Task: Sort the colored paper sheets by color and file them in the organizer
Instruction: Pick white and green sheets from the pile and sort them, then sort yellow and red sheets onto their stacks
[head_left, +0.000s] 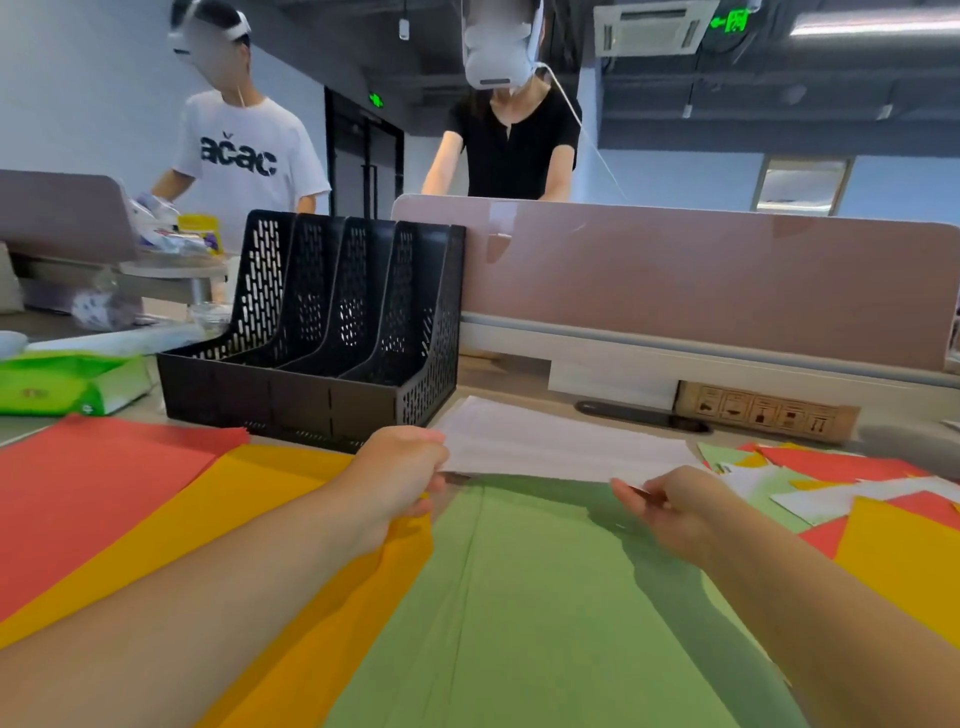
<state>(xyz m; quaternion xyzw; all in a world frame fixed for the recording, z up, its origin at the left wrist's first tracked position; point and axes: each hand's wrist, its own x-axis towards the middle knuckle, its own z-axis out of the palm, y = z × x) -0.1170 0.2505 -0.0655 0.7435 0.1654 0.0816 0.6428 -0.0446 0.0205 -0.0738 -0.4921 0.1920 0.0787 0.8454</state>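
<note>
Head view. The white sheet (545, 441) is held flat between both hands, above the far end of the green sheets (519, 597). Left hand (402, 467): fingers curled, gripping the sheet's near left corner. Right hand (675, 512): thumb and curled fingers pinch the near right edge. The black organizer (322, 332) stands just behind the left hand. Orange sheets (270, 493) and red sheets (93, 483) lie left of the green. An unsorted pile (857, 493) lies at right.

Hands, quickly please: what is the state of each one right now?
Left hand: closed, gripping the left end of the white paper.
Right hand: closed, pinching the same paper's near edge.
</note>
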